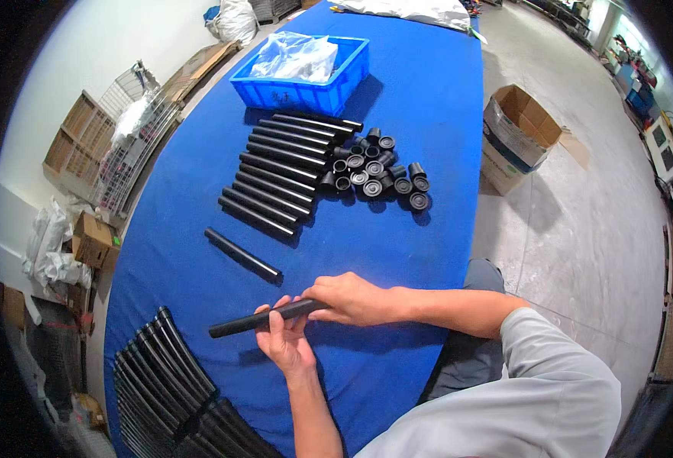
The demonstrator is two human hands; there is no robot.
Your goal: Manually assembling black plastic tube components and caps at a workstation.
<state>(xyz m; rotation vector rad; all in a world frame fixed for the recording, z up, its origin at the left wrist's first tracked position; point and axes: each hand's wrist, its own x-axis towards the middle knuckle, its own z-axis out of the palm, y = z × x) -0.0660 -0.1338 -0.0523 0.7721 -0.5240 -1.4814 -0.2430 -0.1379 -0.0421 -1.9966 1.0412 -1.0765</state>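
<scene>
A black tube [237,326] is held just above the blue tablecloth, tilted with its right end higher. Its middle rests in the closed fingers and thumb of my left hand [287,351]. My right hand [351,298] is closed around the tube's right end and covers it; whether a cap is there too is hidden. Just beyond my hands a single black tube [242,254] lies on the cloth. Farther off is a row of similar black tubes [279,172], with a loose heap of black rubber caps [373,168] to its right, some upright and some tipped.
A blue plastic crate [298,95] with clear plastic bags [294,57] stands at the far part of the table. Many black tubes [161,366] lie stacked at the near left. An opened cardboard box [504,164] is on the floor to the right.
</scene>
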